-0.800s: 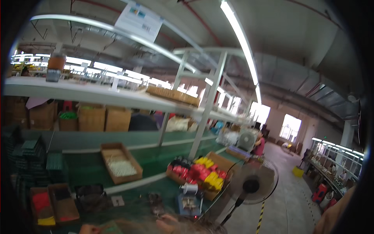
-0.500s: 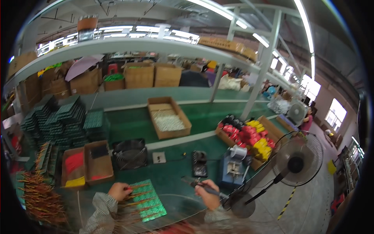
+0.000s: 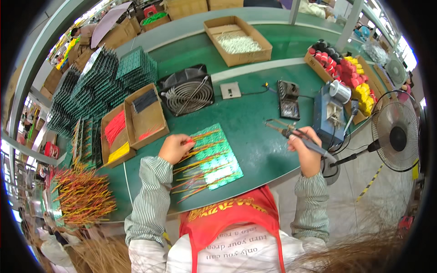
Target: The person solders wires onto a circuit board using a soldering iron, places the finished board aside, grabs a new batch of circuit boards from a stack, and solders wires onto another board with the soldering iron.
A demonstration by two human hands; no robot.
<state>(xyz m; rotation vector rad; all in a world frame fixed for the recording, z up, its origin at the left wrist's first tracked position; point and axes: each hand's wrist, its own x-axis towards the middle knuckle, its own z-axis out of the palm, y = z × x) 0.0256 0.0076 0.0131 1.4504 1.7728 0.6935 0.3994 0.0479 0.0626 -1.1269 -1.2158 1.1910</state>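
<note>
In the middle of the bench lies a green circuit board panel (image 3: 223,157), with rows of red and yellow wires (image 3: 205,159) across it and sticking out past its left edge. Beside the panel's upper left edge, my left hand (image 3: 175,148) is closed, pinching a small red piece (image 3: 189,142) that looks like wire ends. My right hand (image 3: 306,148) grips a soldering iron (image 3: 312,144) with a grey handle, held off the panel to its right. Its metal end points up and left and shows two thin prongs (image 3: 275,125).
Left are a wire bundle (image 3: 86,198), stacked boards (image 3: 100,86) and boxes of red, yellow and black wires (image 3: 136,118). Behind stand a black fan (image 3: 187,91) and a carton of white parts (image 3: 239,43). Right are a blue solder-reel device (image 3: 328,116), a black tray (image 3: 289,100) and a standing fan (image 3: 396,132).
The view has tilted down, bringing the panel, both forearms and the red apron into fuller sight. My left hand stays at the panel's left edge; my right still holds the soldering iron.
</note>
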